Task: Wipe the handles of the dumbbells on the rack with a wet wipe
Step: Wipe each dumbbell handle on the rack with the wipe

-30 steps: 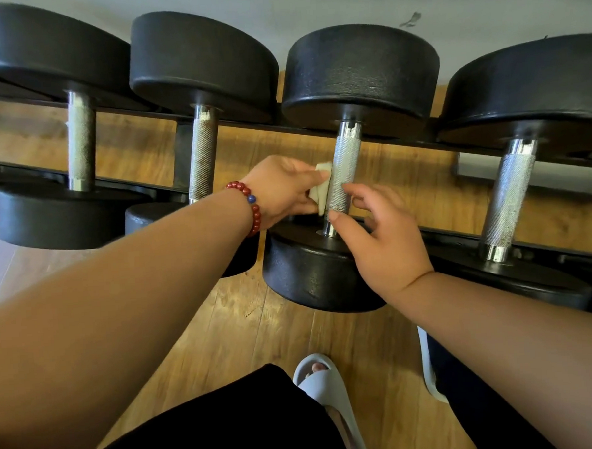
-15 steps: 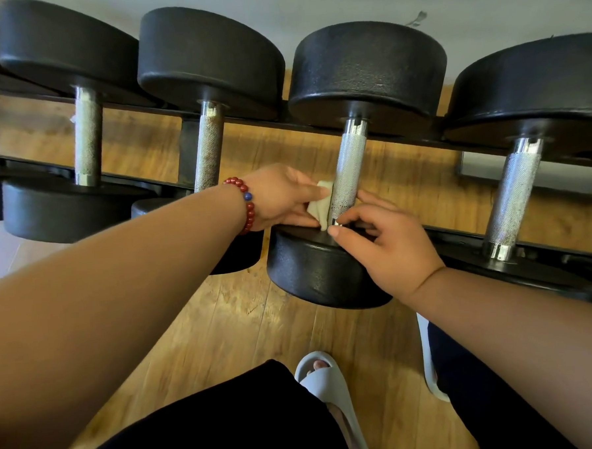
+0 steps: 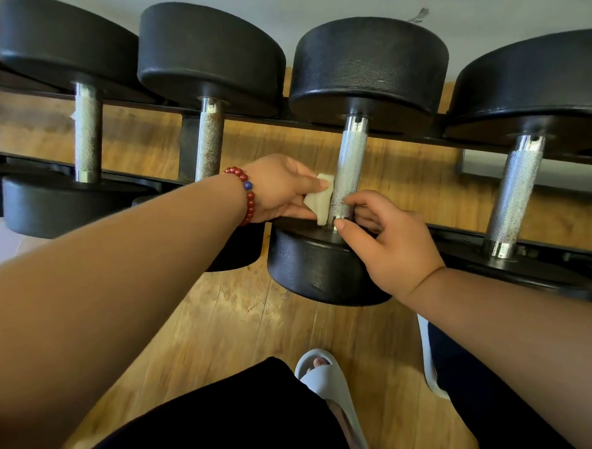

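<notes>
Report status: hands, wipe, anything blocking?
Left hand pinches wet wipe against left side of dumbbell handle. Right hand curls round its lower end, above near weight head. Nothing blocking upper handle.

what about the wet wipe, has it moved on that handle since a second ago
Yes. The wet wipe in the left hand has slid down the handle toward the near weight head.

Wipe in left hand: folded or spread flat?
Folded. The wipe is a small wad pinched by the left hand, pressed to the left side of the handle.
</notes>
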Available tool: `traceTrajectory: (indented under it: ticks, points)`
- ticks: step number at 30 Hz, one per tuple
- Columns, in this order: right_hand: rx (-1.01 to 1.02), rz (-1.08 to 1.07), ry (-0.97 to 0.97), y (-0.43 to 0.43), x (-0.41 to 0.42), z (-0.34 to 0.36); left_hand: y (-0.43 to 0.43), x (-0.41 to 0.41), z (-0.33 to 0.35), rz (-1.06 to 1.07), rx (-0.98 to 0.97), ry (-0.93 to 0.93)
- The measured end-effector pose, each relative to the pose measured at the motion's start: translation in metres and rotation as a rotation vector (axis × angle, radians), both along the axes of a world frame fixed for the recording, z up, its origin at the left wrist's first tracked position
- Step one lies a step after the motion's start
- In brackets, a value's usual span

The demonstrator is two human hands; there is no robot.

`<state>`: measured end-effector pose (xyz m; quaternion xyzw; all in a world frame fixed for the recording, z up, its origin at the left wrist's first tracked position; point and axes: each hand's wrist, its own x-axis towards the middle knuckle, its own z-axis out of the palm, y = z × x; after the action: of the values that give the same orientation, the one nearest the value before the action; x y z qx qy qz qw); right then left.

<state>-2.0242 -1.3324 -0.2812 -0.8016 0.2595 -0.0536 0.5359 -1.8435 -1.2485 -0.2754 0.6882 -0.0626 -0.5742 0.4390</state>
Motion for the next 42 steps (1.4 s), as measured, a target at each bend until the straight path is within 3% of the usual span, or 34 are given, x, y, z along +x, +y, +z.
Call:
traceTrajectory:
  ticks: [3,8,14,18,24,30,34,39,42]
  points:
    - [0.019,-0.003,0.01,0.0,0.0,0.001,-0.004,-0.008,-0.005,0.024,0.01,-0.03]
    - [0.086,-0.005,0.01,-0.001,0.0,0.002,0.002,0.005,-0.002,-0.07,0.014,0.088]
    - [0.115,-0.008,-0.003,-0.002,0.001,0.003,-0.008,-0.006,-0.01,0.109,-0.145,0.128]
    - [0.108,-0.043,0.023,-0.004,-0.002,-0.001,-0.013,-0.009,-0.008,0.072,-0.228,0.201]
    - [0.129,-0.064,0.015,-0.003,-0.002,-0.004,-0.037,-0.011,-0.009,0.131,-0.288,0.078]
    - [0.117,-0.055,0.015,-0.004,-0.001,-0.007,-0.034,-0.012,-0.01,0.094,-0.317,0.067]
    - [0.125,-0.05,0.018,-0.004,-0.002,-0.007,-0.047,-0.006,-0.005,0.188,-0.347,0.013]
    - [0.114,-0.043,0.017,-0.004,-0.002,-0.008,-0.051,-0.003,-0.006,0.078,-0.312,0.018]
    - [0.111,-0.051,0.005,-0.005,-0.002,-0.009,-0.058,0.0,-0.005,0.158,-0.331,0.009]
